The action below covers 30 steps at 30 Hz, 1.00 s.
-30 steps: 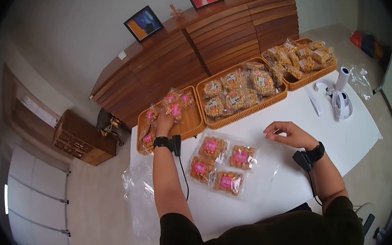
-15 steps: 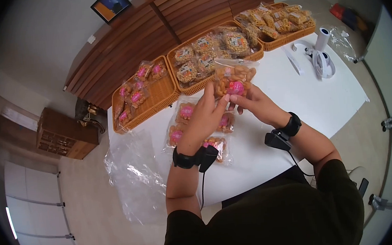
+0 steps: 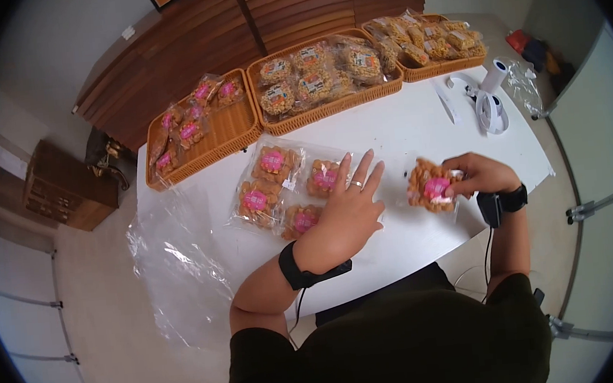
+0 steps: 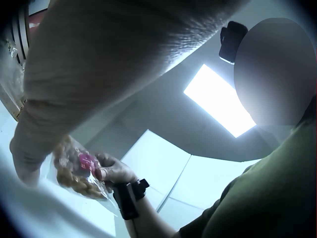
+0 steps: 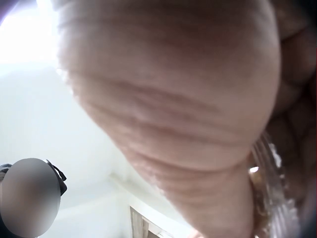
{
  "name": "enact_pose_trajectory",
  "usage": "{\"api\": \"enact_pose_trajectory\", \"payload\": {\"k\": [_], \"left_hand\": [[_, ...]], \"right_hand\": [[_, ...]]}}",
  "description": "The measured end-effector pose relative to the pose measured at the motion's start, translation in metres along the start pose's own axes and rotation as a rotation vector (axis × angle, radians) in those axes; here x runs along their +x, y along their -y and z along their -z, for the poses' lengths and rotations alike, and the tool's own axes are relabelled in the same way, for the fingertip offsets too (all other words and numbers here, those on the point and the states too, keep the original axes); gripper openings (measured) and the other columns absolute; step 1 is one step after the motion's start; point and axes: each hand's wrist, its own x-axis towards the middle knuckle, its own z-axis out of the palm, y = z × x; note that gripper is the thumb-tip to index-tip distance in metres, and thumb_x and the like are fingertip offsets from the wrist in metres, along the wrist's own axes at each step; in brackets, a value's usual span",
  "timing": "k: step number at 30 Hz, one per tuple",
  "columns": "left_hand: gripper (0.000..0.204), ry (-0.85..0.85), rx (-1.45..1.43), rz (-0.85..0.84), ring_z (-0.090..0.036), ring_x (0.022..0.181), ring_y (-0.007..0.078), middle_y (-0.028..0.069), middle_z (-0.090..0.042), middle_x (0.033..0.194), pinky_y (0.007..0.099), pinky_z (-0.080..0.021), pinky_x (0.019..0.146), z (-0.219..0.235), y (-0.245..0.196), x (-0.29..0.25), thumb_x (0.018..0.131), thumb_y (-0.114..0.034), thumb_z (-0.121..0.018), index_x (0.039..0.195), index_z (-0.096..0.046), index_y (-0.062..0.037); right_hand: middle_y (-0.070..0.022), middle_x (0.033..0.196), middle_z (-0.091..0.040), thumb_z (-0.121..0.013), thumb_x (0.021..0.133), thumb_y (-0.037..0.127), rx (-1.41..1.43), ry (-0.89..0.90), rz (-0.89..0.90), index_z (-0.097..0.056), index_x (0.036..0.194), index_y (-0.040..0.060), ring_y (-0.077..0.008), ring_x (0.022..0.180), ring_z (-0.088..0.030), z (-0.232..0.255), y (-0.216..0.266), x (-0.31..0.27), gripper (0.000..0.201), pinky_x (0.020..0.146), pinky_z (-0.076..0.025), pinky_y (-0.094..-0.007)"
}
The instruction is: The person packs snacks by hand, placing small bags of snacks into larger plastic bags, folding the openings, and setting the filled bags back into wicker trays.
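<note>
My right hand pinches a clear packet of golden-brown snack pieces with a pink label, at the right of the white table. The same packet shows in the left wrist view, gripped at its edge between thumb and fingers. With fingers straight and spread, my left hand is over the table's middle, partly covering two of several like packets. Those pink-labelled packets lie close together among clear plastic. In the right wrist view the hand fills most of the picture, with a strip of clear wrapper beside it.
Along the table's back stand a wicker basket partly filled with pink-labelled packets, a middle basket of round snack packs and a right basket of more packs. A white tape-like roll lies far right; crumpled clear plastic hangs left.
My left hand left the left basket with a packet, and both hands held it mid-table. Now my right hand alone holds it further right; the left has let go and spread over the packets.
</note>
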Motion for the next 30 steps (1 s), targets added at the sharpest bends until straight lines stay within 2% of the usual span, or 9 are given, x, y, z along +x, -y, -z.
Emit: {"api": "enact_pose_trajectory", "payload": {"k": [4, 6, 10, 12, 13, 18, 20, 23, 30], "left_hand": [[0.027, 0.001, 0.388, 0.221, -0.031, 0.129, 0.0353, 0.0209, -0.041, 0.134, 0.0495, -0.023, 0.106, -0.019, -0.002, 0.005, 0.07, -0.025, -0.068, 0.086, -0.067, -0.0032], [0.025, -0.107, 0.577, 0.349, -0.043, 0.117, 0.0305, 0.0169, -0.052, 0.119, 0.0422, -0.033, 0.096, -0.028, -0.003, 0.006, 0.071, -0.024, -0.061, 0.084, -0.066, -0.0026], [0.024, -0.11, 0.593, 0.488, -0.051, 0.098, 0.0239, 0.0099, -0.055, 0.1, 0.034, -0.041, 0.08, -0.024, -0.01, 0.01, 0.072, -0.023, -0.057, 0.084, -0.067, -0.0058], [0.022, -0.165, 0.493, 0.444, -0.052, 0.085, 0.0191, 0.0051, -0.051, 0.09, 0.0306, -0.044, 0.07, -0.023, -0.01, 0.007, 0.069, -0.022, -0.06, 0.084, -0.067, -0.0067], [0.023, -0.181, 0.436, 0.408, -0.053, 0.083, 0.0181, 0.0069, -0.052, 0.094, 0.0278, -0.044, 0.063, -0.021, -0.009, 0.005, 0.066, -0.021, -0.061, 0.083, -0.068, -0.0056], [0.024, -0.123, 0.447, 0.299, -0.054, 0.085, 0.0191, 0.0091, -0.052, 0.098, 0.0262, -0.045, 0.065, -0.013, -0.018, -0.002, 0.067, -0.02, -0.061, 0.083, -0.069, -0.0035], [0.024, -0.131, 0.44, 0.271, -0.054, 0.085, 0.0195, 0.0102, -0.053, 0.101, 0.0254, -0.045, 0.066, -0.014, -0.022, -0.004, 0.067, -0.019, -0.061, 0.083, -0.069, -0.0028], [0.025, -0.164, 0.427, 0.266, -0.055, 0.085, 0.02, 0.013, -0.054, 0.108, 0.0258, -0.045, 0.067, -0.011, -0.023, -0.007, 0.069, -0.018, -0.06, 0.086, -0.069, -0.0029], [0.024, -0.078, 0.366, 0.227, -0.057, 0.087, 0.0212, 0.0168, -0.054, 0.115, 0.0292, -0.045, 0.073, -0.006, -0.023, -0.009, 0.071, -0.015, -0.059, 0.088, -0.07, -0.0023]], "right_hand": [[0.0014, 0.067, -0.057, -0.07, 0.082, 0.027, 0.101, 0.107, -0.077, -0.061, 0.097, 0.0015, -0.0045, 0.053, -0.052, -0.029, -0.008, 0.022, 0.03, 0.049, -0.042, -0.0192], [0.001, 0.068, -0.058, -0.068, 0.083, 0.026, 0.137, 0.104, -0.057, -0.061, 0.096, 0.0018, -0.0043, 0.053, -0.052, -0.046, 0.0, 0.038, 0.029, 0.049, -0.043, -0.0193], [-0.0003, 0.075, -0.058, -0.06, 0.089, 0.024, 0.321, 0.149, 0.03, -0.057, 0.105, 0.0016, -0.0054, 0.058, -0.053, -0.072, 0.01, 0.072, 0.027, 0.055, -0.045, -0.0194], [-0.0014, 0.077, -0.058, -0.055, 0.091, 0.022, 0.338, 0.189, 0.046, -0.056, 0.109, 0.0015, -0.0067, 0.061, -0.054, -0.08, 0.015, 0.082, 0.027, 0.058, -0.046, -0.0203], [-0.0014, 0.076, -0.059, -0.055, 0.091, 0.02, 0.379, 0.216, 0.072, -0.054, 0.112, 0.0016, -0.0069, 0.061, -0.054, -0.084, 0.012, 0.088, 0.028, 0.058, -0.046, -0.0203], [-0.0069, 0.088, -0.061, -0.055, 0.089, 0.018, 0.203, 0.342, 0.079, -0.048, 0.124, 0.0016, -0.0144, 0.075, -0.059, -0.086, 0.006, 0.11, 0.039, 0.068, -0.048, -0.0269], [-0.0127, 0.107, -0.059, -0.059, 0.086, 0.015, -0.136, 0.088, 0.431, -0.044, 0.129, 0.0014, -0.0232, 0.097, -0.057, -0.095, 0.018, 0.115, 0.047, 0.084, -0.046, -0.0344], [-0.0165, 0.121, -0.051, -0.063, 0.079, 0.011, 0.012, 0.165, 0.469, -0.048, 0.126, 0.0019, -0.0246, 0.107, -0.052, -0.102, 0.013, 0.131, 0.05, 0.094, -0.04, -0.0372], [-0.0162, 0.121, -0.052, -0.063, 0.08, 0.012, -0.098, 0.185, 0.513, -0.047, 0.128, 0.0025, -0.024, 0.106, -0.052, -0.108, 0.012, 0.135, 0.052, 0.092, -0.041, -0.0362]]}}
